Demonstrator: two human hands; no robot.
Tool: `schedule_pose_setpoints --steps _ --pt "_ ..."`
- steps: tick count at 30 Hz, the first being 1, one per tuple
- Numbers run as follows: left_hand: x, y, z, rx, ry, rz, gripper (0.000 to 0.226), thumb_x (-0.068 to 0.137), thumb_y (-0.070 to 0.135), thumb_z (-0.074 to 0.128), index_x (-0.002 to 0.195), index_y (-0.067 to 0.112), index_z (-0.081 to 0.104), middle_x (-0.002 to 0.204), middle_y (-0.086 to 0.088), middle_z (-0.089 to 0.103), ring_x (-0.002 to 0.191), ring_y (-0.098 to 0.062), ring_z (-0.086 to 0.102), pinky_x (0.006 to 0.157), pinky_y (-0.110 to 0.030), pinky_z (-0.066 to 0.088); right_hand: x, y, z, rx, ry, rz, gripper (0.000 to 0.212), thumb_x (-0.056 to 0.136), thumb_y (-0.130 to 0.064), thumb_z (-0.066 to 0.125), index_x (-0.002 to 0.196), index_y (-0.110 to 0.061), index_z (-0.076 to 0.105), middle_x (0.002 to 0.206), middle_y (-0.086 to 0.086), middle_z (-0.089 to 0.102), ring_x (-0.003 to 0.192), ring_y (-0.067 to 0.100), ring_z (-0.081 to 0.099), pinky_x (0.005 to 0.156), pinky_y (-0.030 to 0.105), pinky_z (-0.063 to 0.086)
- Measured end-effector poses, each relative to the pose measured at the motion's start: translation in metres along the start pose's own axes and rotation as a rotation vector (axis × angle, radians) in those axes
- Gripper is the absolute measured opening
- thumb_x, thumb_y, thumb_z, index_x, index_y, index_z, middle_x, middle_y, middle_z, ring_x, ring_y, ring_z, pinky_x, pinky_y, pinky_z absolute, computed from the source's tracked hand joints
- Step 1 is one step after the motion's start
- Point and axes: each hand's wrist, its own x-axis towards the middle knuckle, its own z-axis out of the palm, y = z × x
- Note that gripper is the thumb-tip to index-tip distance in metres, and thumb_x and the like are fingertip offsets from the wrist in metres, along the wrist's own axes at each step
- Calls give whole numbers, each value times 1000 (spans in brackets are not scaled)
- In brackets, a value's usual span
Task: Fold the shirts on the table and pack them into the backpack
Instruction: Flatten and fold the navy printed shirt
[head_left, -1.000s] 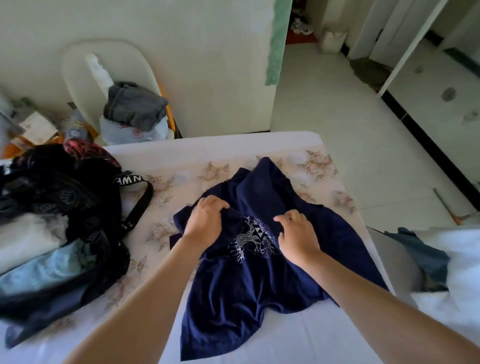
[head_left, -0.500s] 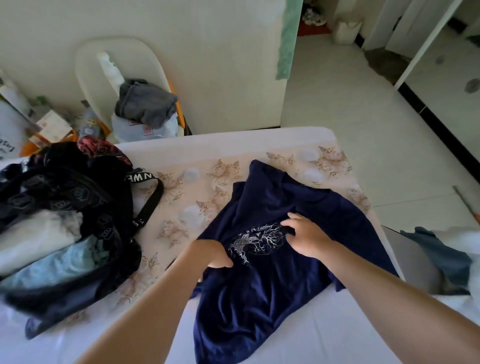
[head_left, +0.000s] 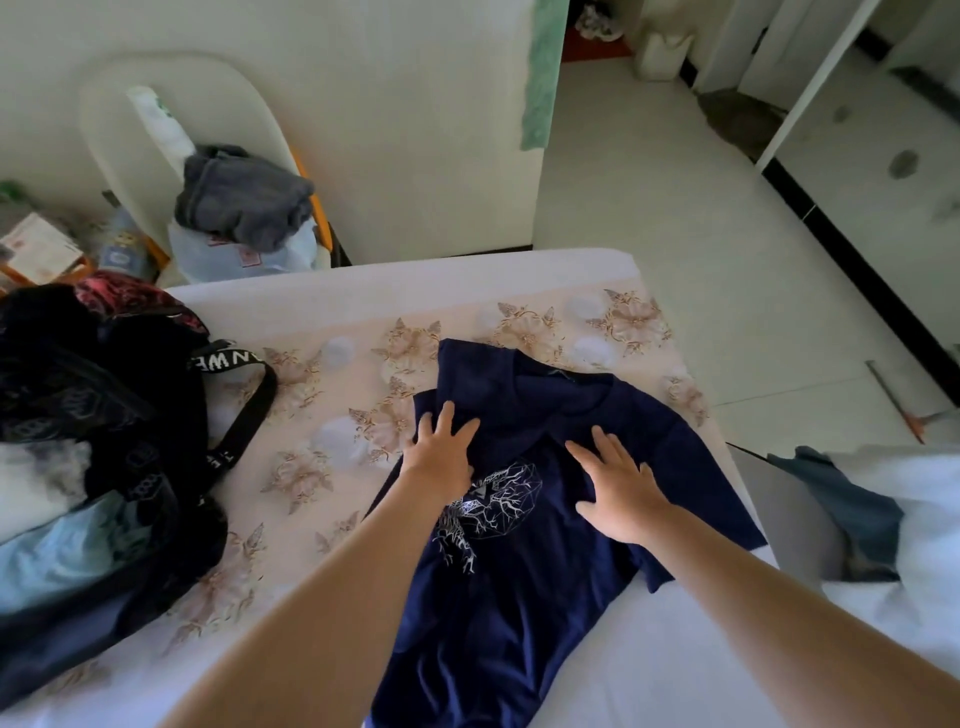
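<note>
1. Both hands lie flat on the navy shirt (head_left: 519, 597), mid-worktop (head_left: 363, 291): left hand (head_left: 441, 457) and right hand (head_left: 618, 493), fingers (head_left: 602, 441) spread, gripping nothing.
2. Best now: sweep outward, flatten the bunched left sleeve before folding.
3. Backpack (head_left: 130, 415) lies open at the left, with pale folded clothes inside.

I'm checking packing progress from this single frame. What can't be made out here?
Head view, navy shirt: hem runs off the bottom edge.
White print: partly hidden by the left hand and wrist.
Backpack: cut by the left edge; room left inside cannot be told.
Blue garment at right: partly hidden by white bedding; whether it is a shirt is unclear.
</note>
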Motion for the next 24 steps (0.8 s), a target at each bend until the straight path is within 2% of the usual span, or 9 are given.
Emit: schedule_pose_setpoints --steps 4,6,10,13,15,17,19,21,24 --pt "-14 -19 3 -33 -11 -8 68 95 29 55 153 33 21 159 -6 10 142 -34 17 108 -46 40 4 -29 1 -42 -27 -20 91 93 -37 57 153 -48 -10 161 2 -30 151 31 -19 116 65 11" --pt "-24 -32 3 -57 -49 -51 64 95 22 52 153 30 26 156 -7 16 141 -35 21 108 -45 41 7 -53 4 -60 -70 -34 87 92 -44 55 153 -50 -6 160 4 -32 149 36 -23 116 68 8" --pt "-59 -75 7 -88 -12 -229 41 96 17 46 137 20 51 146 -9 37 123 -32 48 96 -36 47 11 -100 6 -103 -126 -146 80 94 -39 54 155 -47 2 161 2 -31 149 35 -24 118 66 4" --pt "-88 -114 8 8 -195 -291 39 95 22 43 132 19 56 145 -6 43 119 -30 51 93 -39 48 7 -135 13 -142 -150 -262 75 95 -37 53 155 -46 9 163 0 -27 150 32 -22 120 62 4" --pt "-106 -132 6 -2 -309 -288 31 91 23 45 114 14 65 117 -5 61 98 -27 59 81 -35 49 0 -159 20 -140 -161 -298 75 94 -35 53 155 -45 12 163 -1 -26 150 30 -22 120 61 3" --pt "-118 -144 4 -87 -435 -231 22 88 25 50 92 10 65 80 -3 63 75 -25 58 69 -29 46 -9 -179 29 -134 -171 -312 75 92 -31 54 155 -44 15 163 -3 -25 150 28 -21 121 59 2" --pt "-127 -154 3 -185 -470 -205 20 88 26 53 90 12 67 69 -6 63 68 -26 60 63 -28 47 -17 -191 37 -125 -169 -317 70 93 -29 53 153 -43 22 165 -4 -20 152 26 -18 121 57 5" --pt "-125 -162 4 -200 -319 -189 26 94 25 50 103 10 69 93 -10 70 88 -29 66 71 -32 50 -24 -197 39 -81 -129 -325 56 95 -27 52 147 -39 35 167 -3 -4 154 24 -4 121 54 13" --pt "-116 -170 5 -184 14 -139 33 99 14 41 127 14 58 130 -5 58 115 -28 57 90 -36 49 -25 -196 27 86 52 -307 34 97 -18 51 128 -30 50 151 -5 38 136 21 43 109 44 36"
